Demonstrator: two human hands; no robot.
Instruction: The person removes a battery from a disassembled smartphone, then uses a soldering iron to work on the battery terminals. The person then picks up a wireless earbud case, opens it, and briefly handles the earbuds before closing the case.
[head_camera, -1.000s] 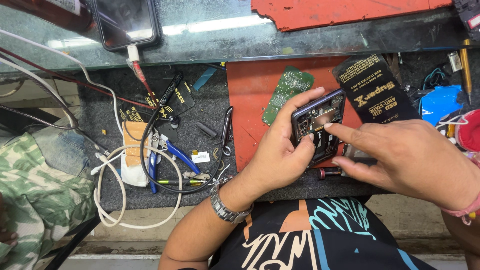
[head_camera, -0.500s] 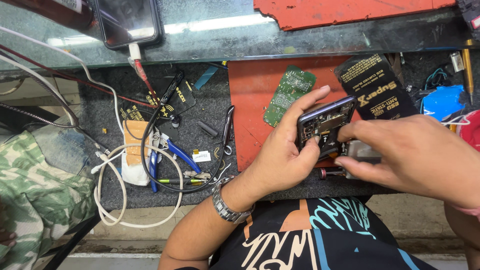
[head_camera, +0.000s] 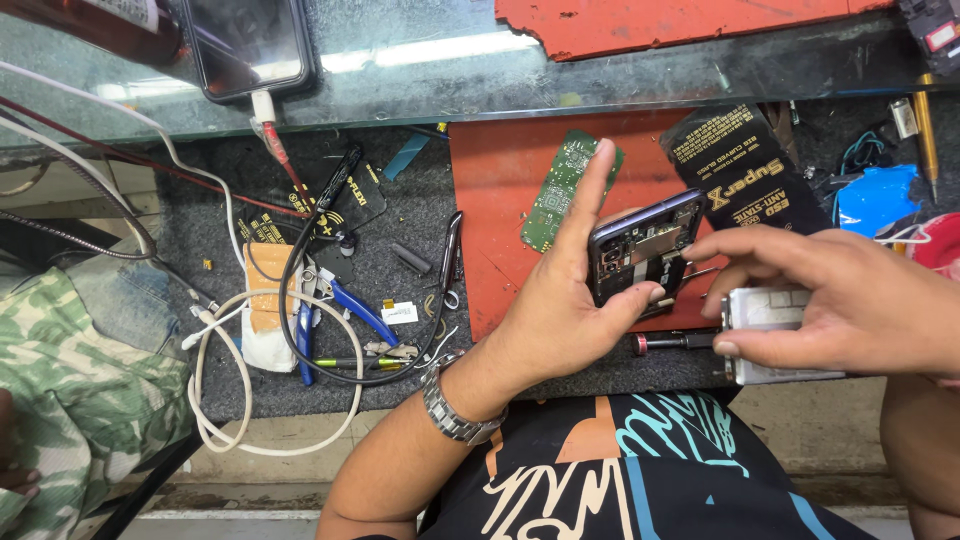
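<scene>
My left hand (head_camera: 560, 300) grips an opened dark phone body (head_camera: 640, 250), its inner parts facing up, above the red mat (head_camera: 490, 200). The index finger of that hand is stretched straight out. My right hand (head_camera: 850, 310) hovers just right of the phone, index finger pointing at it. Thin metal tweezers (head_camera: 698, 272) stick out from under its fingers toward the phone. A silver rectangular part (head_camera: 765, 310) lies under this hand at the bench's near edge.
A green circuit board (head_camera: 560, 190) and a black anti-static pouch (head_camera: 745, 175) lie on the mat. A small screwdriver (head_camera: 672, 342) rests near the front edge. Blue-handled pliers (head_camera: 350, 310), cables (head_camera: 230, 390) and a charging phone (head_camera: 250, 45) sit to the left.
My right hand has drawn back to the right, away from the phone. My left hand has tilted the phone and raised its index finger.
</scene>
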